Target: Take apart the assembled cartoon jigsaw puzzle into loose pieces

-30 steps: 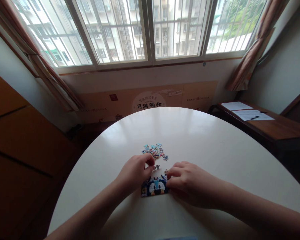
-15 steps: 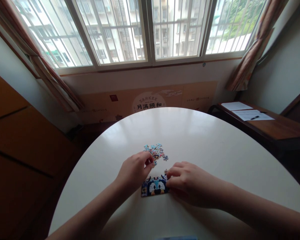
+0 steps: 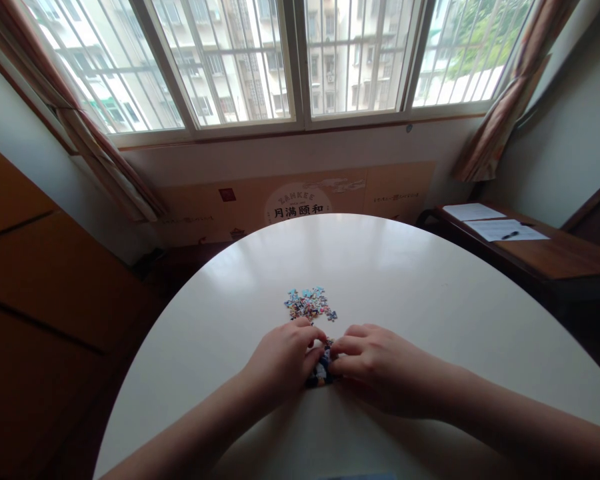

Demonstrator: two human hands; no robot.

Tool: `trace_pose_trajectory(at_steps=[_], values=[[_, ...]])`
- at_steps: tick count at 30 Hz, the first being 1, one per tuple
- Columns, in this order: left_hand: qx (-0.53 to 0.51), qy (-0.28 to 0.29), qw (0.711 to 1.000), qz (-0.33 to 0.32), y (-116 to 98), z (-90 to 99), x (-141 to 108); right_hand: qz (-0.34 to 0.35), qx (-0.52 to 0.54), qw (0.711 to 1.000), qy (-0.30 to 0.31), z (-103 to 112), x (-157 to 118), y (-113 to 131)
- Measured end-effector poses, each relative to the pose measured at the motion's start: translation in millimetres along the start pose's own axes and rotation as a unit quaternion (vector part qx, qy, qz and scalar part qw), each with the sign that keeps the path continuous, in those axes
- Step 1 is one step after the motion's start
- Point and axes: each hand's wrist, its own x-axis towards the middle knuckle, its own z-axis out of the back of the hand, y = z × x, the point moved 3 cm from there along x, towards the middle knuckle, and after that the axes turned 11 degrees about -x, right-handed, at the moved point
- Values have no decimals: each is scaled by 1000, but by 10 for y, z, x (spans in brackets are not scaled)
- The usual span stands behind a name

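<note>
A partly joined jigsaw puzzle [image 3: 321,375] with a dark blue cartoon face lies flat near the front of the white round table [image 3: 410,293]. My left hand [image 3: 287,352] is over its left part and covers much of it. Thumb and forefinger are pinched at the puzzle's upper edge on what appears to be a small puzzle piece, mostly hidden by the fingers. My right hand [image 3: 375,360] grips the puzzle's right edge with curled fingers. Just beyond the hands lies a pile of loose puzzle pieces [image 3: 307,303], some light blue, others multicoloured.
A blue-edged flat thing [image 3: 360,476] shows at the bottom of the view. On the right stands a brown wooden desk [image 3: 570,257] with papers [image 3: 500,230] and a pen [image 3: 510,235]. Behind the table are a printed cardboard panel [image 3: 400,190] and a barred window.
My left hand has moved from the near side of the loose pile, right and toward me, onto the joined puzzle, now covering its left part. My right hand has barely shifted.
</note>
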Motion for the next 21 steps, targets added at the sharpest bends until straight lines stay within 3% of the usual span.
trace_pose_trajectory(at_steps=[21], values=[[-83,-52,995,7,19,-16,46,16,-14,1000,-12,0,-3,30]])
